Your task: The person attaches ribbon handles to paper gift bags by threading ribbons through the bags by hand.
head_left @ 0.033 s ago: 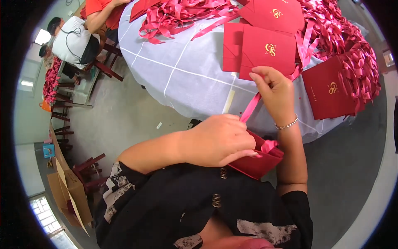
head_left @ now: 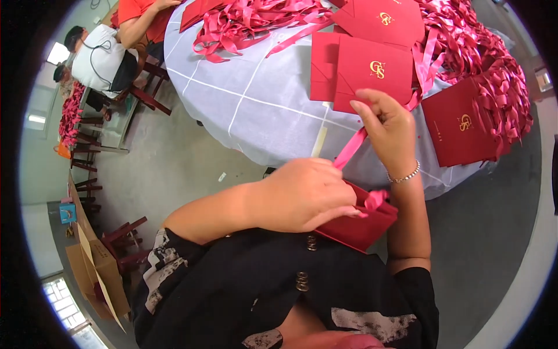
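Close to my chest is a small red paper gift bag (head_left: 360, 231), tilted, its opening facing up and right. My left hand (head_left: 305, 195) is closed over its left side, and its curled fingers hide part of the rim. A pink ribbon (head_left: 351, 150) rises from behind that hand to my right hand (head_left: 388, 125), which is closed in a pinch on its upper end. A pink ribbon loop (head_left: 376, 200) pokes out of the bag's mouth. Beyond my right fingertips, flat red bags with a gold emblem (head_left: 375, 72) lie overlapping on the table.
The round table has a pale cloth (head_left: 270, 87). A heap of pink ribbons (head_left: 256, 26) lies at its far side. Finished-looking bags with ribbons (head_left: 459, 125) are piled at right. A seated person in white (head_left: 104, 61), wooden stools (head_left: 151, 96) and a cardboard box (head_left: 107, 273) are at left.
Very little differs. The ribbon loop at the bag's mouth has shifted slightly upward, and both hands keep their grip.
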### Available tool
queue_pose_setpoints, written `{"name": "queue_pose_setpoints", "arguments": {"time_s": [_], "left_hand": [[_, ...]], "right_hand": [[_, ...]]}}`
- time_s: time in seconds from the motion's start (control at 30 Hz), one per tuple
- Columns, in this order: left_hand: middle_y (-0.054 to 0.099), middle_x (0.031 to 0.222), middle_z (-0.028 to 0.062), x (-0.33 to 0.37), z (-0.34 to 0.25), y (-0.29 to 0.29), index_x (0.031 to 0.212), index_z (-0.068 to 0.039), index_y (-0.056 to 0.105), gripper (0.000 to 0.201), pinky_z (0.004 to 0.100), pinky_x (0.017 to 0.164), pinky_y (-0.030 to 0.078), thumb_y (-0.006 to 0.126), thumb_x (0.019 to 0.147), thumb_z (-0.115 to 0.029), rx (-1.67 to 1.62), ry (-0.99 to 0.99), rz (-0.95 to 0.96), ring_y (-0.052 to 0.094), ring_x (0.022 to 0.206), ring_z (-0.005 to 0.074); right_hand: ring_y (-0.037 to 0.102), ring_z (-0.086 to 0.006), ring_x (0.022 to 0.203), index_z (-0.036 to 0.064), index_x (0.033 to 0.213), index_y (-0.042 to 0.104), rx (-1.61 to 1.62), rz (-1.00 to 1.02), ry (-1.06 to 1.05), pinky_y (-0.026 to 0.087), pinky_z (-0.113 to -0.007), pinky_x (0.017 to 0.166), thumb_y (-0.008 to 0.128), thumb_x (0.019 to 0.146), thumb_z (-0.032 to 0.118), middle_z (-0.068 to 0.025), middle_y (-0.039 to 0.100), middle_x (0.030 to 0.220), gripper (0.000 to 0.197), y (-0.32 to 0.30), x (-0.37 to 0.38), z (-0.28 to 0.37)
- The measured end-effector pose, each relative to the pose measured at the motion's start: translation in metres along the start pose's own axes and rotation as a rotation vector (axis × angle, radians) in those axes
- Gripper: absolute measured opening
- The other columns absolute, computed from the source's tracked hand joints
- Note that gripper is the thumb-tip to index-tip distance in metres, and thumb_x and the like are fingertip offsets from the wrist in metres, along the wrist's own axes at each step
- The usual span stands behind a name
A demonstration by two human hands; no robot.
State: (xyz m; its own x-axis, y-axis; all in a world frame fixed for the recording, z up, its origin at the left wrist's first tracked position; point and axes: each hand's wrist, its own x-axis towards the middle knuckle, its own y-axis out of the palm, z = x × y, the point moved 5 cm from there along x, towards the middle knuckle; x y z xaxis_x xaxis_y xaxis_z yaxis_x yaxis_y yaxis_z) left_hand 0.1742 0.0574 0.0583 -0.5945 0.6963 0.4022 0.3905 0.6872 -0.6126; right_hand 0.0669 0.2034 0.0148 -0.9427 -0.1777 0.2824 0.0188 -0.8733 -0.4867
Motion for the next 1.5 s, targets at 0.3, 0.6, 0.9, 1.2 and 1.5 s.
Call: {"name": "queue_pose_setpoints", "arguments": {"time_s": [0.3, 0.6, 0.9, 1.2, 1.5], "left_hand": [[0.060, 0.071, 0.0097, -0.006, 0.018, -0.040, 0.086, -0.003, 0.066, 0.011, 0.0383, 0.058, 0.044, 0.077, 0.082, -0.005, 0.182, -0.009, -0.240, 0.058, 0.062, 0.0283], [0.061, 0.070, 0.0087, -0.012, 0.016, -0.023, 0.085, -0.003, 0.065, 0.016, 0.0379, 0.058, 0.045, 0.080, 0.079, -0.006, 0.273, 0.009, -0.192, 0.058, 0.061, 0.0275], [0.060, 0.071, 0.0106, -0.017, 0.018, -0.018, 0.088, -0.002, 0.065, 0.019, 0.0380, 0.056, 0.045, 0.081, 0.079, -0.007, 0.221, -0.068, -0.246, 0.057, 0.059, 0.0285], [0.064, 0.075, 0.0130, -0.010, 0.025, -0.020, 0.094, -0.001, 0.066, 0.017, 0.0371, 0.061, 0.048, 0.076, 0.086, -0.012, 0.174, -0.193, -0.101, 0.061, 0.065, 0.0320], [0.068, 0.080, 0.0137, -0.008, 0.038, -0.012, 0.100, 0.001, 0.068, 0.017, 0.0319, 0.066, 0.049, 0.057, 0.102, -0.013, -0.198, -0.496, -0.021, 0.065, 0.069, 0.0244]], "right_hand": [[0.056, -0.0049, 0.069, 0.0004, 0.102, 0.072, 0.544, 0.093, 0.002, 0.043, -0.020, 0.064, 0.046, 0.110, 0.026, -0.0026, 0.070, 0.086, 0.037, -0.034, -0.023, -0.005], [0.060, -0.0069, 0.081, -0.0049, 0.099, 0.072, 0.812, 0.500, 0.310, 0.048, -0.023, 0.073, 0.062, 0.101, 0.017, -0.0040, 0.071, 0.091, 0.024, 0.005, -0.054, -0.004], [0.054, -0.0043, 0.075, -0.0040, 0.098, 0.072, 0.809, -0.083, 0.242, 0.043, -0.020, 0.068, 0.059, 0.104, 0.014, 0.0005, 0.068, 0.089, 0.023, -0.006, -0.068, -0.006], [0.049, -0.0012, 0.068, 0.0006, 0.098, 0.068, 0.591, -0.243, 0.155, 0.040, -0.019, 0.062, 0.052, 0.108, 0.015, -0.0040, 0.070, 0.092, 0.024, -0.012, -0.062, -0.018], [0.060, -0.0106, 0.084, -0.0003, 0.104, 0.069, 0.406, -0.303, -0.051, 0.050, -0.024, 0.072, 0.070, 0.094, 0.007, -0.0031, 0.069, 0.094, 0.012, -0.021, -0.054, 0.011]]}}
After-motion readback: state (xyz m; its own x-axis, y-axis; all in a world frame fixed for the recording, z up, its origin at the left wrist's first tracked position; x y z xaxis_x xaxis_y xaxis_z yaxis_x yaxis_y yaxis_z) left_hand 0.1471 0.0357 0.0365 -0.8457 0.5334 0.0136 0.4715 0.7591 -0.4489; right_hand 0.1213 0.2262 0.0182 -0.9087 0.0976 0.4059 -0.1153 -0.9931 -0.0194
